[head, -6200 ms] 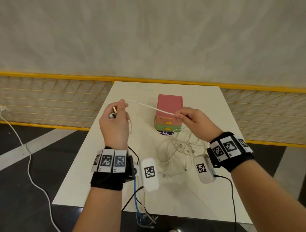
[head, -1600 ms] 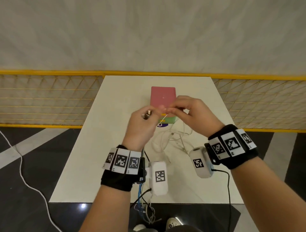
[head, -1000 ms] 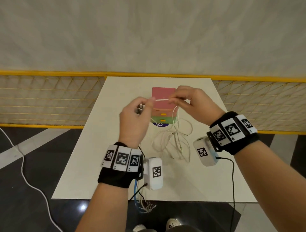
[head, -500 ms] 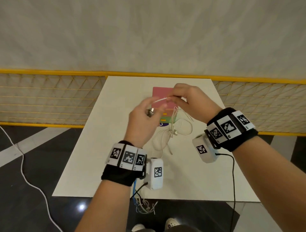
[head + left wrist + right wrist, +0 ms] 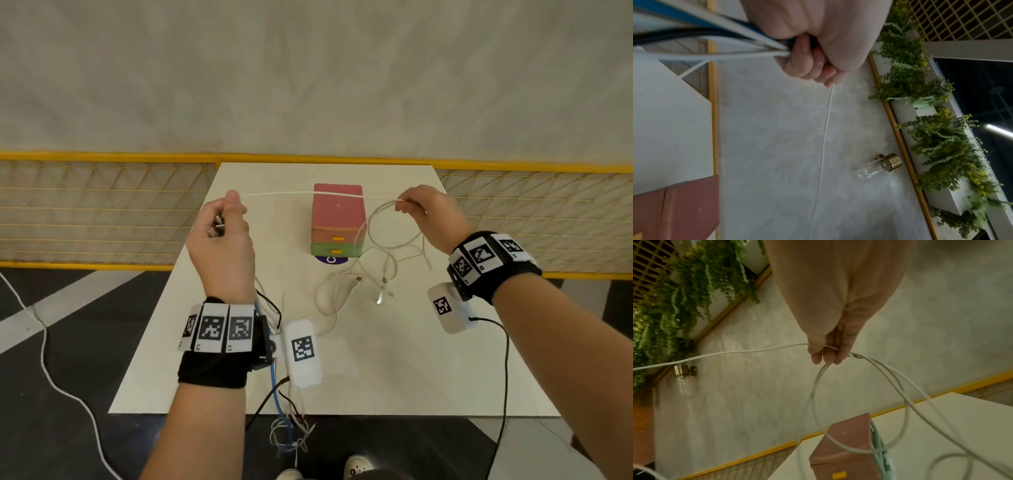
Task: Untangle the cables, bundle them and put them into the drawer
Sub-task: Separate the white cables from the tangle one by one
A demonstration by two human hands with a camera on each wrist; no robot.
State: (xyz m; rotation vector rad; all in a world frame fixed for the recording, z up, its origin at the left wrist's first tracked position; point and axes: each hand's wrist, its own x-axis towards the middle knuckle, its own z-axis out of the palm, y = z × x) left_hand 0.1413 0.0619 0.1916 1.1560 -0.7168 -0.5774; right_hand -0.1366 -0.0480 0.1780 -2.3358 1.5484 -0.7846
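A white table (image 5: pixel 394 370) carries a small drawer unit (image 5: pixel 337 219) at its far centre, pink on top with a green tier below and yellow pulls; its drawers appear closed. In front of the drawer unit and to its right lies a loose tangle of white cables (image 5: pixel 356 291), partly resting on the table and partly lifted. One white cable (image 5: pixel 301 194) is stretched almost straight above the drawer unit's top, running between the two hands. The left hand (image 5: pixel 222 246), raised to the left of the drawer unit, is closed in a fist with the cable coming out at thumb and forefinger; a metal plug end (image 5: pixel 216 229) shows inside the curled fingers. The right hand (image 5: pixel 428 214), raised to the right of the drawer unit, pinches the same cable between thumb and fingertips, and several loops hang from that pinch down beside the drawer unit to the tangle.
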